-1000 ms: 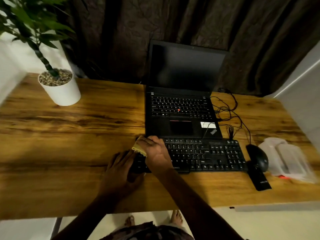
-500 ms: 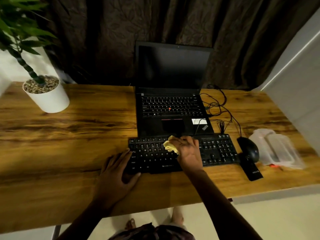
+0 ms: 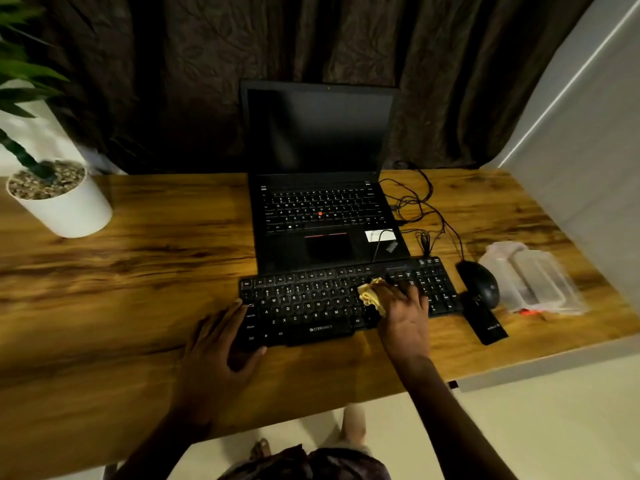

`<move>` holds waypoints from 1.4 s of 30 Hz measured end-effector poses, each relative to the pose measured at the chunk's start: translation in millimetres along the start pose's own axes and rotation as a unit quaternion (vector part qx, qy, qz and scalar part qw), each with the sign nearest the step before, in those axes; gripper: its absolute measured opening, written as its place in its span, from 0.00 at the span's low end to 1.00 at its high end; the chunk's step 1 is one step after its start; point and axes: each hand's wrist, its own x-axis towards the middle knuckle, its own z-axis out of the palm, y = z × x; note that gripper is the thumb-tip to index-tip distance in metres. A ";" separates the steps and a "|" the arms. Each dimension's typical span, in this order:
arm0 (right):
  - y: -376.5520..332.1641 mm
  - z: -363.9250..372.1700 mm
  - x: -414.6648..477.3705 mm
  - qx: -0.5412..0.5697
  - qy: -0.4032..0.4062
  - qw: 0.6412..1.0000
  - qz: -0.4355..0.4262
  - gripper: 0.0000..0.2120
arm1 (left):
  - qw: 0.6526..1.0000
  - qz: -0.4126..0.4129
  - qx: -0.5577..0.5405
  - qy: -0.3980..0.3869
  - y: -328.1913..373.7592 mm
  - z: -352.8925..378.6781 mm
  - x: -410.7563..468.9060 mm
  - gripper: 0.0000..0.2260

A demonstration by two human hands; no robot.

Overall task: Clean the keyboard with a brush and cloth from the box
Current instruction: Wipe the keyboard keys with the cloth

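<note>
The left hand (image 3: pixel 221 344), fingers straight and spread, rests on the keyboard's (image 3: pixel 304 303) left end. The right hand (image 3: pixel 403 313) clenches the cloth (image 3: pixel 372 297) on keys right of the keyboard's middle; the cloth has slid rightward from the middle.

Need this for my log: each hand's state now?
Left hand: open, resting on the keyboard, left end.
Right hand: gripping the yellow cloth against the keys.
</note>
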 end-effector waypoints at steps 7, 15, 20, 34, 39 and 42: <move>13.8 5.9 -32.1 0.000 -0.002 1.000 -0.024 0.29 | 1.000 -0.007 -0.005 -0.014 0.1 -0.4 0.7 0.38; 15.3 9.8 -42.4 -0.003 0.011 0.997 -0.080 0.33 | 0.986 0.159 0.052 0.026 32.2 17.8 2.7 0.36; 54.7 1.8 -40.6 -0.028 0.030 0.997 -0.065 0.34 | 0.962 0.269 0.049 0.018 103.6 65.2 9.5 0.32; 100.4 7.2 -31.7 0.044 0.045 0.989 -0.133 0.22 | 0.959 0.267 0.092 0.011 149.1 120.0 16.6 0.30; 101.4 11.1 -26.9 0.047 0.040 0.988 -0.143 0.23 | 0.962 0.253 0.104 -0.004 154.2 115.1 15.4 0.29; 99.2 16.2 -31.5 0.070 0.019 0.982 -0.172 0.22 | 0.964 0.245 0.105 -0.011 153.0 114.7 15.4 0.30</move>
